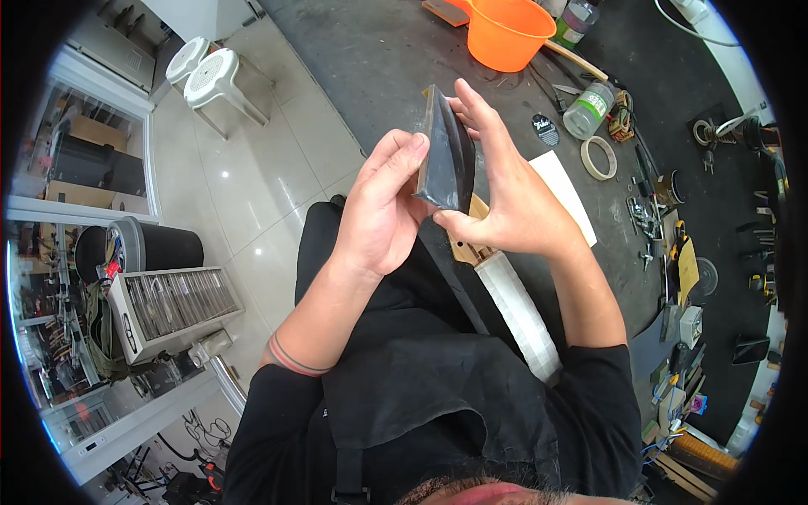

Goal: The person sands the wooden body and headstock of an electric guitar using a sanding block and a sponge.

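Note:
Above my lap, both hands hold a black, folded, wedge-shaped piece with a brownish edge; I cannot make out its exact kind. My left hand pinches its left edge, thumb on the near face and fingers curled behind. My right hand cups its right side, thumb at the bottom corner and fingers up along the far edge, partly hidden. Just below my right hand lies a long object wrapped in whitish tape, with a light wooden part at its far end, partly covered by that hand.
On the dark workbench stand an orange pot and a clear jar. A tape roll, white sheet and several tools lie at the right. White stools and a slatted box are on the left.

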Demonstrator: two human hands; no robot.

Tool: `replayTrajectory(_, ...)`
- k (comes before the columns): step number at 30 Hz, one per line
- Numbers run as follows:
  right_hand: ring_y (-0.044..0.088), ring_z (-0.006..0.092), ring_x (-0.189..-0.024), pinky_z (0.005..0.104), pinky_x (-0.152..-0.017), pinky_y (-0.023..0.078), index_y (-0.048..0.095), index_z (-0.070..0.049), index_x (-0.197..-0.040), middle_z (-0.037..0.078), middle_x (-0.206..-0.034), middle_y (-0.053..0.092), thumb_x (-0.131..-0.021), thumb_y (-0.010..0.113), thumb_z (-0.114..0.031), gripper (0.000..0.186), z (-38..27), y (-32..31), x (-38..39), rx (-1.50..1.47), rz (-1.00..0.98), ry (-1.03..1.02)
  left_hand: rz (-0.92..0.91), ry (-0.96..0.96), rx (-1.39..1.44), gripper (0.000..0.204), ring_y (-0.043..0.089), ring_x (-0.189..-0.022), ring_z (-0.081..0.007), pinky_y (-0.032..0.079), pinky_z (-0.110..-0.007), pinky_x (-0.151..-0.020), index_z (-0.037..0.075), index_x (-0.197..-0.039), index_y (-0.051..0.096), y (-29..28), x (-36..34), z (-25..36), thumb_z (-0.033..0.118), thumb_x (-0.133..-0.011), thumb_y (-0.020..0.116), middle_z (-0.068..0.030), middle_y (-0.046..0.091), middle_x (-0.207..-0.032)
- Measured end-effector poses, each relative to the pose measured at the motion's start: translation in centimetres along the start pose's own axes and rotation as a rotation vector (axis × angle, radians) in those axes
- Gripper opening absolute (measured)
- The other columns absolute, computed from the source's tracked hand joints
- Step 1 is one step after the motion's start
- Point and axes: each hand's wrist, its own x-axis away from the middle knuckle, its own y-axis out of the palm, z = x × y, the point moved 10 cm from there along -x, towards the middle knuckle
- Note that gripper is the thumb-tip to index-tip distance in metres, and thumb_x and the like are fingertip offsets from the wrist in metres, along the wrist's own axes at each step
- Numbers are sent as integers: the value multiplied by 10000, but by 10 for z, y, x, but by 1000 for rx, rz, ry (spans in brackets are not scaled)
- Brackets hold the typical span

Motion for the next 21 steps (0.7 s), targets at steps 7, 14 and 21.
replayTrajectory(7,439,439,-1711,571,-1402,393,141,-62,-1891,294,-1840,395,-748,957,-230,1414,0,2,2,17,-12,-40,47,-4,2,206,749,-1061,-109,659,-376,-846,132,-1168,677,2,4,3,332,-1219,663,-18,761,-1129)
replayTrajectory(14,412,443,-1725,563,-1405,385,146,-63,-1890,287,-1864,349,-750,966,-227,1413,1,6,3,-14,-24,-24,13,-4,-10,201,729,-1047,-105,663,-382,-845,123,-1147,671,6,3,2,308,-1228,665,-12,747,-1139)
replayTrajectory(21,509,430,-1612,557,-1363,411,119,-76,-1898,267,-1746,437,-715,995,-299,1489,4,-12,1,-128,83,-63,-174,298,-319,586,644,-1454,-258,549,-469,-1224,45,-1409,670,28,11,20,518,-1103,830,-146,603,-1588)
